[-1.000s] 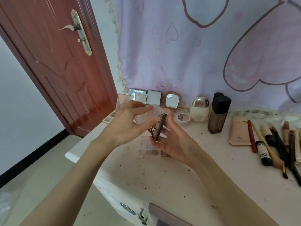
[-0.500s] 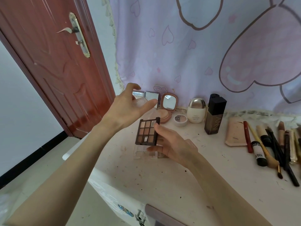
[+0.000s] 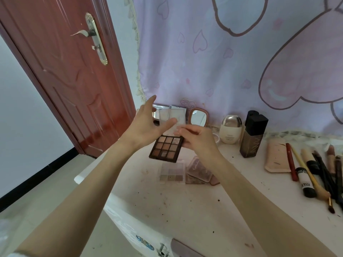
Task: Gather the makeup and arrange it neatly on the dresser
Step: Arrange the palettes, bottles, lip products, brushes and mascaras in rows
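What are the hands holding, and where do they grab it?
The right hand pinches the brown eyeshadow palette at its upper right corner. The left hand holds its clear lid by the left edge.

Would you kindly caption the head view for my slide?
Right hand holds a brown eyeshadow palette above the dresser; left hand holds its clear lid.
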Available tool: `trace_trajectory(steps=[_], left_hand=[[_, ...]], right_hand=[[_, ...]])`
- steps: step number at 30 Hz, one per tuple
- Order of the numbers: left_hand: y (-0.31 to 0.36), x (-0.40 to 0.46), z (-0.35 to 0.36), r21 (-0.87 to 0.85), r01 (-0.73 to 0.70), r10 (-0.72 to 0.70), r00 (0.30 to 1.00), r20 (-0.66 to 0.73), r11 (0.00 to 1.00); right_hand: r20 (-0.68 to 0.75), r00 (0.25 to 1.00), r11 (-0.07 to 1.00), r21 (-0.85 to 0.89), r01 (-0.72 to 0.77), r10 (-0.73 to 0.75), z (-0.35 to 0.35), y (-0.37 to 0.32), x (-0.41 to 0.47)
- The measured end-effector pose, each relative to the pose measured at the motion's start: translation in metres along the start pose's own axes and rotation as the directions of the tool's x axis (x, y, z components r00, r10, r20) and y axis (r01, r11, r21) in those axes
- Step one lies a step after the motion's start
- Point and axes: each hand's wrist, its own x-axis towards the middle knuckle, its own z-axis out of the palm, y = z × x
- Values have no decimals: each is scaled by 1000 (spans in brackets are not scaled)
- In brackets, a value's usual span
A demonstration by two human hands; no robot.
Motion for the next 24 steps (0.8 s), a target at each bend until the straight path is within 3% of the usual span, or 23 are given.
trace_trajectory(steps=[6,11,15,20,24], left_hand=[[-53,-31,18,17,174,-174,985,18,985],[-81,-51,30,-32,267,-268,953,-137,963],[-94,-48,34,-45,300,-303,937,-176,953],[-99,-47,44,37,309,-293,929,-226,950],[-99,-44,51,106,277,-241,934,-264,955]], right_hand=[[-117,984,990,-7,-138,136,25,12,32],[-88,977,981,4,-194,194,50,26,39],[-59,970,971,-24,-236,234,61,39,45],[-82,984,943,-282,-175,158,64,49,54],[-63,997,835,-547,-64,35,62,47,60]])
